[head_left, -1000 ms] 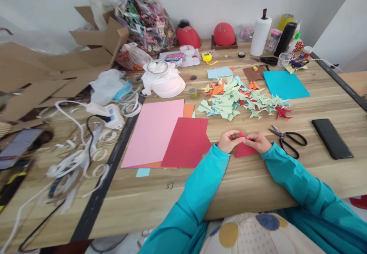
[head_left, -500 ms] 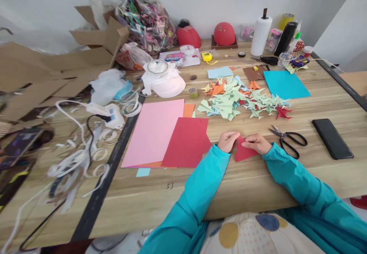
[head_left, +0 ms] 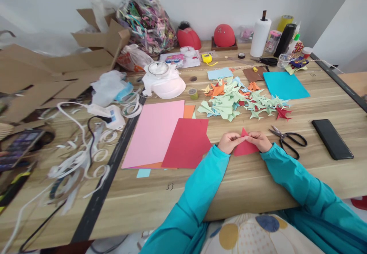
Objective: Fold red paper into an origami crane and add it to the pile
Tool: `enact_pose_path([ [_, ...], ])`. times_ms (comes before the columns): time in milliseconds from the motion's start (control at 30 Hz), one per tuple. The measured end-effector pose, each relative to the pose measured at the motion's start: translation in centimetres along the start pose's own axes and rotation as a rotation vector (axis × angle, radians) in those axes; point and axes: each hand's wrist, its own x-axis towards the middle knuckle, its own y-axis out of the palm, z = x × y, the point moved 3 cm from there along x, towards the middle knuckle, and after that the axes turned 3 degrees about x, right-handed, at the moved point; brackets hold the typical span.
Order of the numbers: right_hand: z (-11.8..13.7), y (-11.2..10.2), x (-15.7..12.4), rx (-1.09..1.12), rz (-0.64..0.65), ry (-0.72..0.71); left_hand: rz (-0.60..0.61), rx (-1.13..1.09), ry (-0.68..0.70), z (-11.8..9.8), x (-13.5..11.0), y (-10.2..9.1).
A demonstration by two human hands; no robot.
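Note:
A folded red paper piece (head_left: pixel 245 147) rests on the wooden table (head_left: pixel 252 181) between my two hands. My left hand (head_left: pixel 228 142) pinches its left edge, fingers closed on it. My right hand (head_left: pixel 260 140) grips its right side, fingers curled over the top corner. Both arms wear teal sleeves. Just left of my hands lies a red paper sheet (head_left: pixel 187 142) overlapping a pink sheet (head_left: pixel 155 131). Beyond my hands spreads a pile of folded paper shapes (head_left: pixel 241 101), mostly pale green with some orange and red.
Black scissors (head_left: pixel 288 139) and a black phone (head_left: pixel 332 138) lie to the right. A blue sheet (head_left: pixel 285 84), paper towel roll (head_left: pixel 260 36) and bottles sit at the back. Cardboard (head_left: pixel 51 70), white strips and cables (head_left: pixel 83 158) clutter the left.
My hands have drawn closer together on the red piece and its upper corner now points up between them. The view has shifted slightly.

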Motion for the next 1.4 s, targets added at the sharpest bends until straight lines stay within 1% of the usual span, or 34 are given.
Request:
enact_pose_path([
  [67, 0.0, 0.0, 0.0, 0.017, 0.002, 0.016, 0.011, 0.001, -0.003, 0.1, 0.0, -0.1],
  [200, 0.0, 0.0, -0.1, 0.052, -0.004, 0.037, 0.04, -0.079, -0.042, 0.5, 0.1, -0.2],
  [333, -0.1, -0.2, -0.1, 0.069, 0.049, 0.047, 0.097, -0.187, -0.068, 0.8, -0.1, 0.0],
  [433, -0.2, -0.3, -0.1, 0.086, 0.069, 0.049, 0.108, -0.201, -0.076, 1.1, -0.1, 0.0],
  [533, -0.3, -0.4, 0.0, 0.134, 0.013, 0.039, 0.039, -0.223, -0.073, 1.5, 0.1, 0.0],
  [667, -0.7, -0.8, 0.3, 0.284, -0.096, 0.005, -0.175, -0.383, -0.073, 1.8, 0.4, -0.3],
  [733, -0.7, -0.8, 0.4, 0.28, -0.098, -0.02, -0.255, -0.492, -0.08, 1.6, 0.5, -0.5],
  [767, -0.7, -0.7, 0.5, 0.256, -0.084, -0.031, -0.27, -0.537, -0.076, 1.4, 0.5, -0.5],
  [900, -0.3, -0.1, 0.6, 0.166, -0.025, -0.061, -0.235, -0.593, -0.027, 0.6, 0.5, -0.6],
  [1000, -0.4, -0.2, 0.7, 0.162, -0.076, -0.089, -0.216, -0.581, -0.027, 0.7, 0.5, -0.4],
  [1133, -1.1, -0.8, 0.8, 0.17, -0.164, -0.116, -0.225, -0.578, -0.048, 1.2, 0.6, -0.2],
  [1300, -2.0, -1.3, 0.9, 0.195, -0.183, -0.074, -0.22, -0.566, -0.057, 1.1, 0.7, -0.3],
  [1400, -2.2, -1.4, 0.9, 0.217, -0.186, -0.073, -0.208, -0.551, -0.07, 0.9, 0.6, -0.4],
])
